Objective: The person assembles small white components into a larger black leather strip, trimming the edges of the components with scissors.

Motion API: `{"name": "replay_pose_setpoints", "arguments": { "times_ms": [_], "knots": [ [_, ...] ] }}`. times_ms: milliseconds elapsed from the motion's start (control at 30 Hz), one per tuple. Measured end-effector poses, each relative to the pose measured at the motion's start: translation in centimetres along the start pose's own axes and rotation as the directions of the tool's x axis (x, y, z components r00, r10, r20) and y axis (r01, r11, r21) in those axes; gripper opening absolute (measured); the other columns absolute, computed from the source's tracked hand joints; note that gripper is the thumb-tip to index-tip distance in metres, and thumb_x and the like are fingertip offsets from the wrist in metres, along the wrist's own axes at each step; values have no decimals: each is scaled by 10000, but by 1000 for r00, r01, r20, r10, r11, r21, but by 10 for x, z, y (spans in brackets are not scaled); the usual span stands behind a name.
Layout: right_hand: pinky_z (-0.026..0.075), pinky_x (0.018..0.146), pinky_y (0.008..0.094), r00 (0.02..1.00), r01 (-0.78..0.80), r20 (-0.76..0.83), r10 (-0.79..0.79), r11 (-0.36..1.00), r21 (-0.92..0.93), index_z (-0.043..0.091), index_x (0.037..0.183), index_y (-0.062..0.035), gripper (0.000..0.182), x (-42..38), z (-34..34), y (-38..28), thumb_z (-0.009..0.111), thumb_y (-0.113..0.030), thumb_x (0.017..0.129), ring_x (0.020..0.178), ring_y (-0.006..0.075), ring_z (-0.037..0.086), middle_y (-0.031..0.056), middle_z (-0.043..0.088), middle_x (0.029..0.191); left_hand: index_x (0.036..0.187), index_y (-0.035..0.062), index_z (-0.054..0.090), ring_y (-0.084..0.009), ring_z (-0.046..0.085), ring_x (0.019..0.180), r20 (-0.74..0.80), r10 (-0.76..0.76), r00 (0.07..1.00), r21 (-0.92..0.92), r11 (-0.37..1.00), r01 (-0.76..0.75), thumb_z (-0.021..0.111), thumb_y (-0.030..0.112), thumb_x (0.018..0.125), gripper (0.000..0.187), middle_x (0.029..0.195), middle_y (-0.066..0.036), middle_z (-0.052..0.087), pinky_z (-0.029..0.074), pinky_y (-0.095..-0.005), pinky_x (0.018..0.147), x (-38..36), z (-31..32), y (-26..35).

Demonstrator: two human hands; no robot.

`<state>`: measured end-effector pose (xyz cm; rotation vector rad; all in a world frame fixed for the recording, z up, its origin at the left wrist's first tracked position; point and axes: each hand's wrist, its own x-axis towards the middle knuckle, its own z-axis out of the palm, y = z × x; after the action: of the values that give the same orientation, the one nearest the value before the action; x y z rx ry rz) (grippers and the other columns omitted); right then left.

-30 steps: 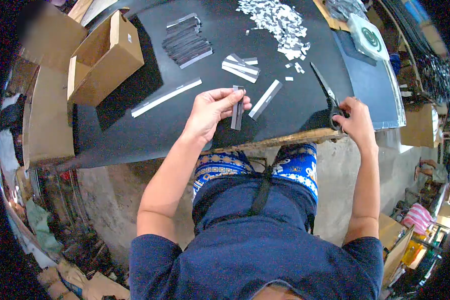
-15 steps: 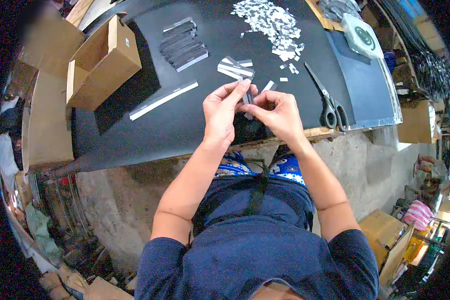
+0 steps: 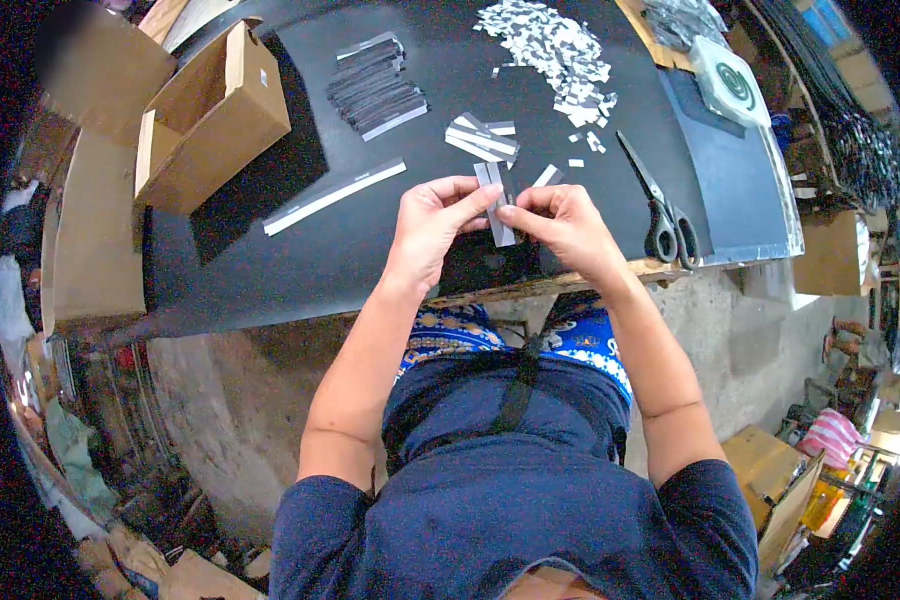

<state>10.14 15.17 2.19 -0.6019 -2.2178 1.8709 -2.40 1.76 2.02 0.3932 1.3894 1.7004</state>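
Two hands, left (image 3: pixel 436 232) and right (image 3: pixel 562 228), nearly meeting, fingertips pinching short strips (image 3: pixel 498 205).

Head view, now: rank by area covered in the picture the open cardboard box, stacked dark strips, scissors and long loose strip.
1. Open cardboard box
2. Stacked dark strips
3. Scissors and long loose strip: too alike to rank

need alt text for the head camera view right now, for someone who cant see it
The left hand and right hand hold a small grey strip together over a black worktable. Scissors lie to the right; beyond are stacked strips and scattered black and white cut pieces, with an open cardboard box at left.
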Motion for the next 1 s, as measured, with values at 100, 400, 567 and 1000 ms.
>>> {"name": "replay_pose_setpoints", "arguments": {
  "times_ms": [100,400,567,1000],
  "knots": [
    [311,486,260,999,-15,34,16,999,-36,677,734,-17,270,0,-4,-5,663,-252,865,553,31,423,-49,525,567,846,61,695,-44,577,667,57,33,998,105,994,-39,715,192,849,133,760,17,650,458,-188,607,5,-3,5],
    [399,545,267,941,168,-261,-217,966,-198,660,726,25,259,3,-27,11,724,-211,810,588,77,524,27,646,679,976,12,641,-140,676,726,-93,212,973,71,976,-206,671,62,856,133,889,-81,691,523,-231,598,48,-20,13],
    [451,576,236,913,22,-402,-66,993,-114,663,821,-9,181,-17,-42,-6,787,-71,705,629,90,589,44,669,713,1109,0,572,-163,674,753,-197,292,936,270,934,-235,720,61,815,334,835,-66,679,530,-246,625,62,-19,7],
    [470,589,314,858,-236,-513,-4,885,-401,661,920,-15,237,-54,-68,3,762,-86,718,631,192,614,101,656,711,965,21,671,-197,599,677,215,407,888,871,330,-363,817,217,701,360,917,-108,612,506,-319,629,41,20,11]
  ]
}}
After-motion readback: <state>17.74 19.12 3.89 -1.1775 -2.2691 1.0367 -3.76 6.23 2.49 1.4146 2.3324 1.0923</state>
